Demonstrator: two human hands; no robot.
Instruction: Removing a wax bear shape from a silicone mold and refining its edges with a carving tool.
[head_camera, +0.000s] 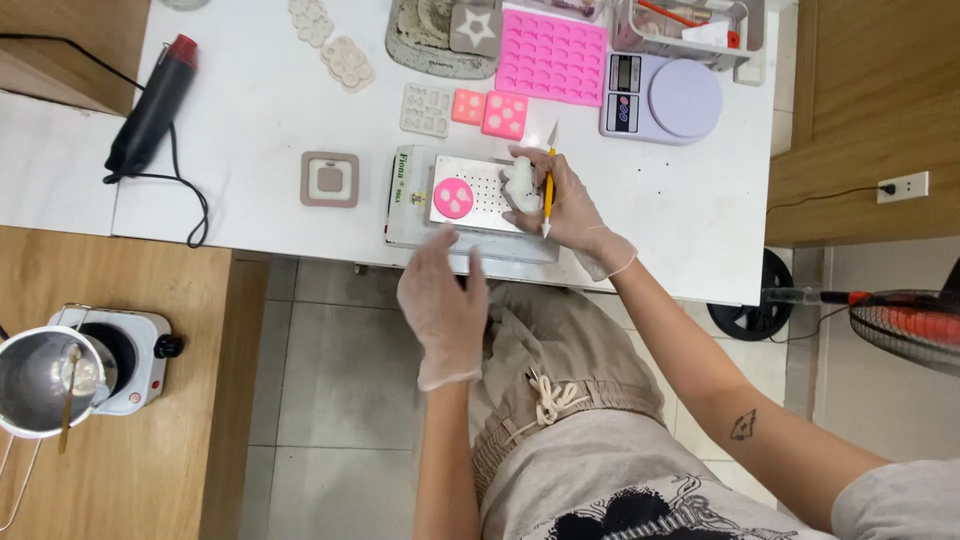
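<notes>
Seated at a white table (260, 110), looking down at both gloved hands. Right hand (560, 205) is closed around a small white molded piece (521, 187) and also pinches a yellow-handled craft knife (548, 190) w/ the blade end pointing back toward the near edge. That hand sits over the right part of a perforated white metal plate (485, 190), which rests on a flat white box-like base (410, 215) right at the table's near edge. A round pink mold w/ two pale hollows (454, 197) lies on the plate's left part.

Left hand (443, 300) is off the table, just past the near edge, fingers flat and spread, holding nothing, fingertips close to the base.

Rest of the surface: square beige mold (330, 179) left of the base, small clear and pink molds (480, 112) behind it, a big pink silicone sheet mold (553, 58) and a lilac digital scale (662, 98) toward the far right corner. Black heat gun w/ red tip (155, 105) lies near the left edge, cord trailing.

Room: grey tile floor (330, 380), a wooden side surface (130, 460) at left carrying a small white electric hotplate (125, 358) and a steel pot (38, 380), a fan (905, 325) at right, wall socket (903, 187) above it.
</notes>
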